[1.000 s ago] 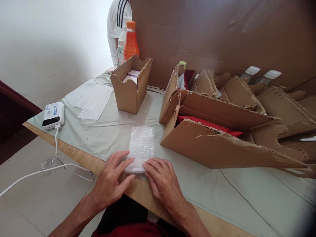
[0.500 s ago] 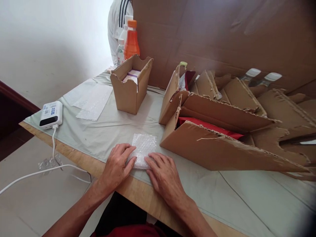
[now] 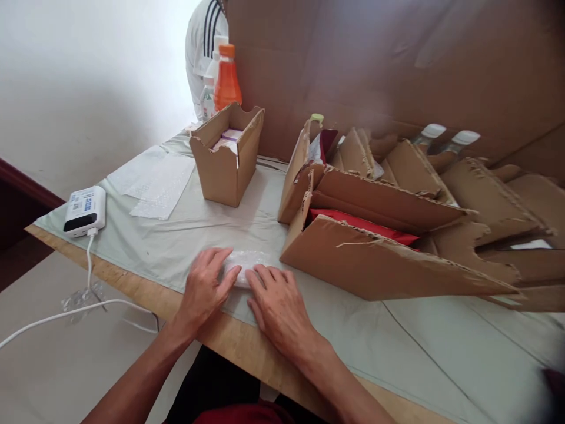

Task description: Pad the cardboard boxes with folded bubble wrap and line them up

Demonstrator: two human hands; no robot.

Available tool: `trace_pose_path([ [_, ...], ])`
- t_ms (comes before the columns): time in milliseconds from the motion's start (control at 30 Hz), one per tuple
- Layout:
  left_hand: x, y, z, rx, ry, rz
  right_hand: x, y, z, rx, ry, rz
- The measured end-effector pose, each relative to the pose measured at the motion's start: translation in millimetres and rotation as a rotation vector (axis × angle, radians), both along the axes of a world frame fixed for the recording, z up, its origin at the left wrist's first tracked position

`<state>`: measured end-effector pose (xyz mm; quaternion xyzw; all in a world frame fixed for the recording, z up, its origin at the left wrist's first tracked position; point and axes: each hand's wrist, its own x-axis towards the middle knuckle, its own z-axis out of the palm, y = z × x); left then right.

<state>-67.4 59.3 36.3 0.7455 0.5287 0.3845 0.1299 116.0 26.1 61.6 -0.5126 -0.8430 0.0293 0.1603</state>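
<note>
Counts: 2 hands, 1 bubble wrap roll, 1 small open carton, 1 power bank w/ 1 white cable, a few flat bubble wrap sheets (exact no. can't tell), several big cardboard trays at right, bottles at back: 1 orange plus at least 2 clear/white beside it, 2 white-capped ones behind the trays.

Left hand (image 3: 203,290) and right hand (image 3: 278,306) both lie flat, fingers stretched, pressing on the bubble wrap roll (image 3: 245,262). No closed grip on either; palms down, fingertips on the wrap. Roll sits between and just under the fingertips, left fingers on its near-left end, right fingers on its near-right part.

Roll lies on the tabletop (image 3: 185,247), on the pale green cloth near the front edge, just beside the nearest cardboard tray (image 3: 375,268), which shows a red lining. Roll looks clear-whitish, bubbly, low and short, mostly hidden by the fingers.

Small carton (image 3: 225,159) stands farther back, white and purple packs inside. Flat sheets (image 3: 154,182) lie to its left. Power bank (image 3: 85,211) at the left edge, cable (image 3: 66,309) hanging off. Orange bottle (image 3: 226,76) behind the carton; another person's white striped shirt (image 3: 200,35) beyond.
</note>
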Motion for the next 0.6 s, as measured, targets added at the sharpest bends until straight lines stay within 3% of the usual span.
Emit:
trace_pose_path([
  [133,-7,-37,5.2,-0.216,-0.268,0.113,4,15,0.2,-0.034,0.152,-0.102],
  [233,0,-65,-2.1,-0.424,-0.41,0.02,8,2,7.1,-0.179,0.553,-0.191],
  [333,17,-77,-8.6,-0.54,-0.505,-0.103,11,-25,13.8,-0.406,0.918,-0.172],
  [400,28,-77,-7.1,-0.567,-0.528,-0.155,21,-43,16.0,-0.436,0.949,-0.16],
  [500,39,-71,3.2,-0.504,-0.431,-0.262,54,-66,21.5,-0.332,0.844,-0.175],
  [600,53,-64,15.6,-0.406,-0.303,-0.502,91,-83,35.5,-0.303,0.733,-0.14],
])
